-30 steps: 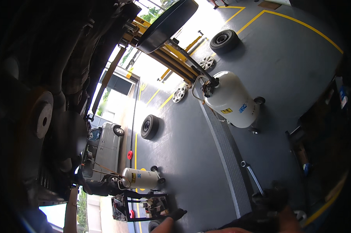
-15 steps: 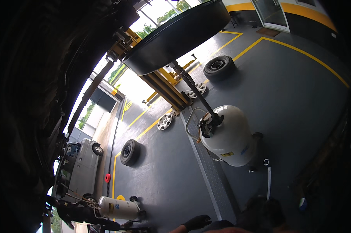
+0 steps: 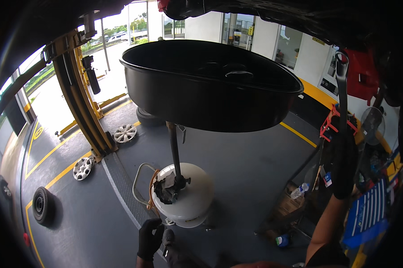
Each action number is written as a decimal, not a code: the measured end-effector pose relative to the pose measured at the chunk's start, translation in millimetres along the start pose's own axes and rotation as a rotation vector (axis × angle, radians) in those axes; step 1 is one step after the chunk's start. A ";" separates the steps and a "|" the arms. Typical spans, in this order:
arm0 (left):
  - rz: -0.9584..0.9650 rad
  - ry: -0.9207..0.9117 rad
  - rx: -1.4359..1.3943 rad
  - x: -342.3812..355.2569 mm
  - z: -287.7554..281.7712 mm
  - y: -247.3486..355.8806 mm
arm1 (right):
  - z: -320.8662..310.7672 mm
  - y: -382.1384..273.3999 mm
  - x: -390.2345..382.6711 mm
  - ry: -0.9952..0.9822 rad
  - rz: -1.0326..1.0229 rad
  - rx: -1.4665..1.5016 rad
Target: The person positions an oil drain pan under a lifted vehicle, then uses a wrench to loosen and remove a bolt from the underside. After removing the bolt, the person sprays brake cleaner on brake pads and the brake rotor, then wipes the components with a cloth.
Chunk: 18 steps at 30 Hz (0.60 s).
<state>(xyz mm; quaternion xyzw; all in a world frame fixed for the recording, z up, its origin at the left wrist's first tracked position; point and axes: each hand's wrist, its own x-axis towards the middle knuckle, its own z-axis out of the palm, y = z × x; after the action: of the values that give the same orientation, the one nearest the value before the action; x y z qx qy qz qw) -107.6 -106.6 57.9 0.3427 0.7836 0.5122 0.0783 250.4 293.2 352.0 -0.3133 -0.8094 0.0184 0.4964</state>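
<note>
In a black glove, my right hand (image 3: 344,174) is raised at the right, closed round a long ring-ended wrench (image 3: 342,85) held upright, ring end on top. My left hand (image 3: 150,239), also gloved in black, hangs low near the white tank; its fingers bend loosely, thumb apart, and I see nothing in them. A wide black drain pan (image 3: 210,100) stands ahead on a dark pole (image 3: 174,149) rising from the rounded white tank (image 3: 195,187). Dark liquid or shine shows inside the pan. The tank has a curved metal handle (image 3: 141,176) on its left.
A vehicle's dark underside (image 3: 273,11) hangs overhead. A yellow-black lift post (image 3: 78,98) rises at the left, near two wheel covers (image 3: 124,133) and a tire (image 3: 41,206). A plastic bottle (image 3: 299,190), a blue striped box (image 3: 366,207) and a fan (image 3: 372,125) are at the right.
My view has turned to the right and levelled out. The wrench has risen with my right hand from low down to the upper right. My left hand now shows more fully, fingers more bent.
</note>
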 end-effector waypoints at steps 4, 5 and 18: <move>0.360 0.174 -0.035 135.6 -91.9 64.3 | -11.0 -68.0 85.6 -0.003 -0.253 -0.339; 0.443 0.212 -0.025 161.8 -115.3 86.4 | -7.4 -82.0 107.6 0.038 -0.402 -0.685; 1.311 0.191 0.004 399.3 -170.1 350.1 | 49.6 -246.1 237.6 0.419 -0.596 -1.056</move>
<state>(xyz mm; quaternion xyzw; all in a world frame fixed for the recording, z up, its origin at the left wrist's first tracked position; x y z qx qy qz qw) -328.9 96.6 527.6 0.7018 0.4174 0.4804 -0.3200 15.8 234.4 598.9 -0.2741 -0.6474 -0.5833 0.4068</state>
